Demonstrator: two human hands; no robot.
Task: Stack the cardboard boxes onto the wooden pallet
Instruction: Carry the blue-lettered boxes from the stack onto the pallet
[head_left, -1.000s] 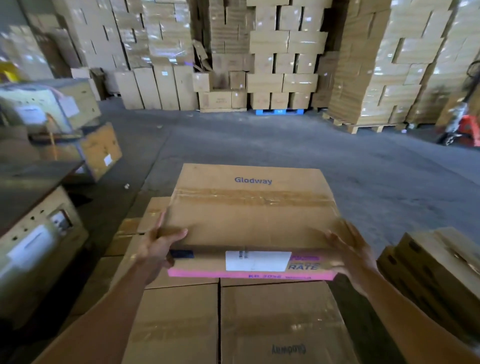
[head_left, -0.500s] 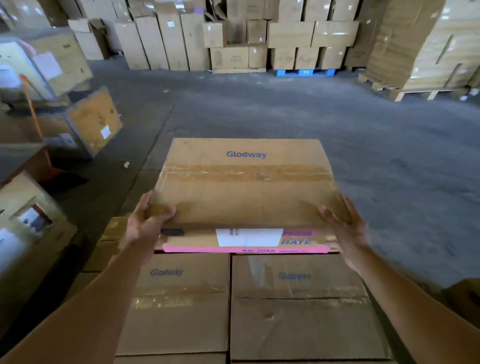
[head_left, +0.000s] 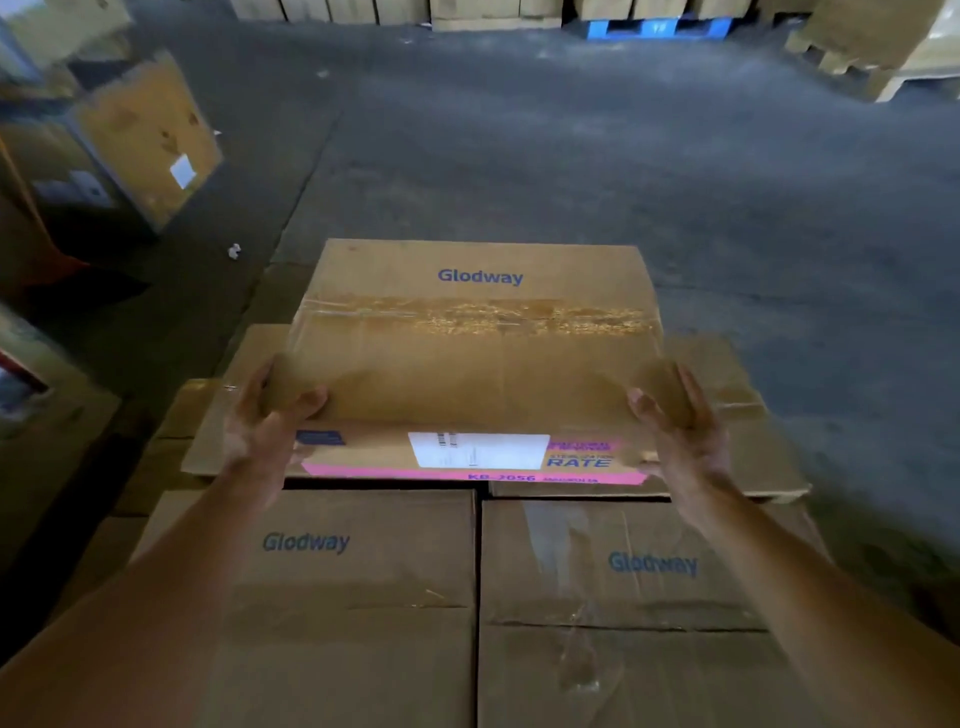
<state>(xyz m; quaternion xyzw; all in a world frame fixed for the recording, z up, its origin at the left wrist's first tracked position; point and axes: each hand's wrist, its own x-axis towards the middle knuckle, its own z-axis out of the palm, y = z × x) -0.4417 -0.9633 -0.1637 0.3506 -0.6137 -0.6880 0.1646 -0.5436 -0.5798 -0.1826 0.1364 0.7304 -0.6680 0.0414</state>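
1. Nearest the camera, a left box (head_left: 337, 597) and a right box (head_left: 623, 623) are seen side by side, both printed "Glodway".
2. Just behind them, the carried box (head_left: 472, 364) is grasped at its near corners by the left hand (head_left: 270, 421) and the right hand (head_left: 680, 426), thumbs on top.
3. It is held over a back-row box (head_left: 753, 415); whether they touch cannot be told.
4. Farther off, grey floor (head_left: 571, 145) and a blue pallet (head_left: 654, 27) are seen.

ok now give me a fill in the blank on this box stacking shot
The left hand and right hand grip a cardboard box printed with the brand ____.
The strip along its near side is coloured ____.
The pallet across the floor is coloured ____.
Nearest the camera, ____ stacked boxes sit side by side.
Missing words: Glodway; pink; blue; two.
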